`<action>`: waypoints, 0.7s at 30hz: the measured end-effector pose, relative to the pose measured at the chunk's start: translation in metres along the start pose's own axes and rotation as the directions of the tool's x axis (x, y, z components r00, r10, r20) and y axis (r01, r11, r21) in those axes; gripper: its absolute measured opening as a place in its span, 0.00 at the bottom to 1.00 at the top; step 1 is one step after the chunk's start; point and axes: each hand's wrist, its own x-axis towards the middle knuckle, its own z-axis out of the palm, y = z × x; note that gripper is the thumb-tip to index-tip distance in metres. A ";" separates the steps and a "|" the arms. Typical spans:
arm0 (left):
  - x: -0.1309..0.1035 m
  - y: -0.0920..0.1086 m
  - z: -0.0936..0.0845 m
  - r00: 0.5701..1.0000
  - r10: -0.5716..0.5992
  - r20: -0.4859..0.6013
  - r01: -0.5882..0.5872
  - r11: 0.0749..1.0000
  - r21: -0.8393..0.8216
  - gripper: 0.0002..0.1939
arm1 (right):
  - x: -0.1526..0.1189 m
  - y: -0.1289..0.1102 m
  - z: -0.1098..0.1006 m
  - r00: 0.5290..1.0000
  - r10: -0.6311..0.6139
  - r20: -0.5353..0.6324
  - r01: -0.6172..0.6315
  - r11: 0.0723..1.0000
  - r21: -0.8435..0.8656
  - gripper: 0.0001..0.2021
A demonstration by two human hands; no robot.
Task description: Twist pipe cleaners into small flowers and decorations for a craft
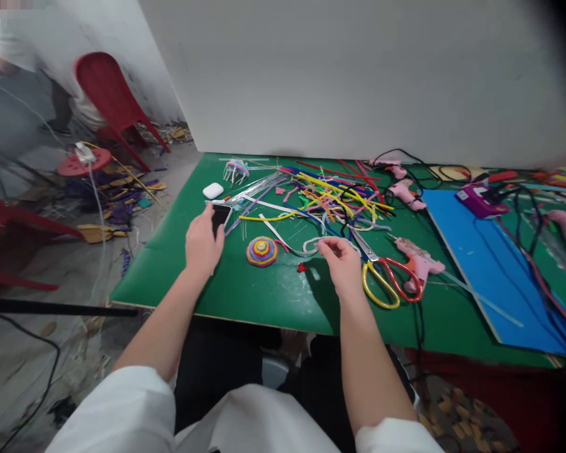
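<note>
My left hand (202, 242) rests over a dark-screened smartphone (221, 218) on the green table, fingers stretched and thumb apart. Pinched between the thumb and fingertips of my right hand (342, 261) is a white pipe cleaner (311, 245), bent into a curve. Between my hands sits a small striped dome (262, 251) in yellow, red and purple, coiled in rings. A tiny red piece (302, 267) lies to the left of my right hand. Large scissors (377, 267) with one yellow and one red handle lie just right of that hand.
Tangled colourful pipe cleaners (330, 195) cover the table's back middle. A pink glue gun (419, 261) lies beside the scissors, near a blue board (481, 251). A white case (212, 190) and a small jellyfish-like piece (236, 170) sit back left. Cables run along the right.
</note>
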 end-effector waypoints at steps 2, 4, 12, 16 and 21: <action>-0.007 -0.027 -0.003 0.998 -0.034 0.062 0.027 0.995 0.101 0.31 | 0.000 0.001 0.002 1.000 -0.001 0.014 0.001 1.000 -0.001 0.11; -0.014 -0.040 -0.001 0.992 -0.026 0.126 0.009 0.990 0.138 0.30 | -0.001 0.002 0.004 1.000 0.003 0.028 -0.002 1.000 -0.005 0.11; -0.022 -0.035 0.001 0.999 -0.032 0.041 0.026 0.989 0.146 0.30 | -0.003 0.007 0.008 0.999 -0.004 0.052 0.005 1.000 -0.028 0.13; -0.021 -0.038 -0.002 0.996 -0.078 0.037 0.073 0.991 0.116 0.29 | -0.003 0.011 0.011 0.998 0.008 0.067 -0.005 0.999 -0.041 0.14; -0.029 -0.049 -0.005 0.971 -0.235 -0.049 0.240 0.959 0.148 0.39 | -0.003 0.015 0.013 0.997 0.016 0.074 -0.011 0.997 -0.071 0.16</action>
